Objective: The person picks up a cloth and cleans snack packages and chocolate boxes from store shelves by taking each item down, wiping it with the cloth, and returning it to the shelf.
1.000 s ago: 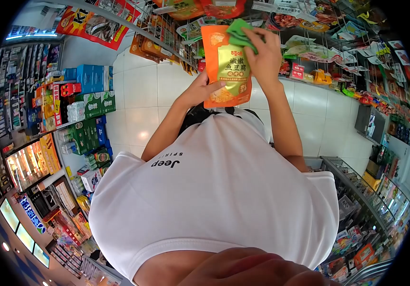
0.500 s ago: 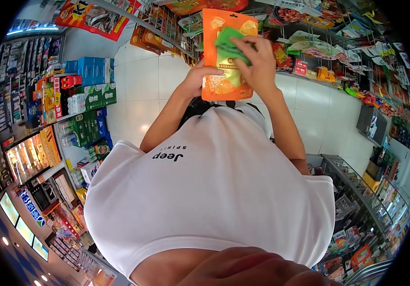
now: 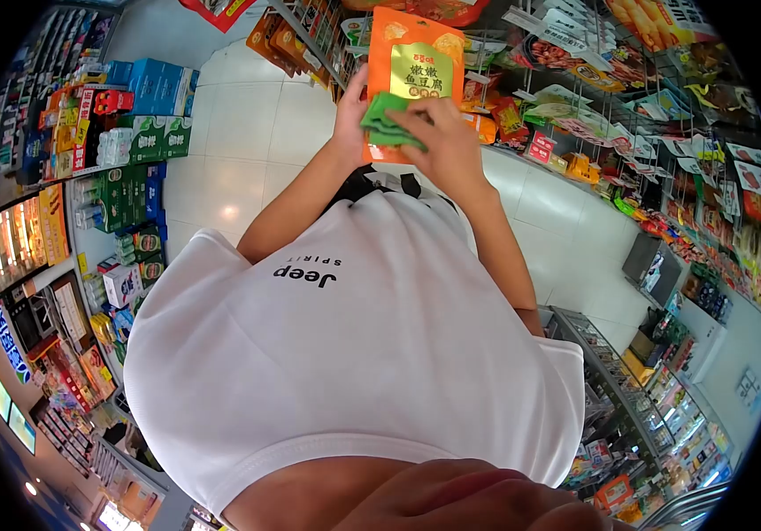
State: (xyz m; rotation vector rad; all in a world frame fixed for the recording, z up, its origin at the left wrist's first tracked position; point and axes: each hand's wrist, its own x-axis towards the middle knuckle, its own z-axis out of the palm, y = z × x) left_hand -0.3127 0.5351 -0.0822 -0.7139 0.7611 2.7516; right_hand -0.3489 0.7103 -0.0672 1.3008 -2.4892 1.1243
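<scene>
An orange snack packet (image 3: 416, 37) with a yellow-green label and dark printed characters is held upright in front of my chest. My left hand (image 3: 351, 113) grips its left edge, with the fingers mostly hidden behind it. Against the lower part of the packet's front lies a folded green cloth (image 3: 388, 122). My right hand (image 3: 441, 133) pinches that cloth and presses it on the packet, covering part of the label.
Racks of hanging snack packets (image 3: 566, 106) stand close ahead and to the right. Stacked drink cartons (image 3: 155, 137) are on the left. A glass display case (image 3: 606, 372) stands near my right elbow. Pale floor tiles (image 3: 248, 133) show between them.
My right hand has moved the green cloth from the packet's upper part down to its lower left, uncovering the printed label. The view has shifted slightly, and my left hand sits higher along the edge.
</scene>
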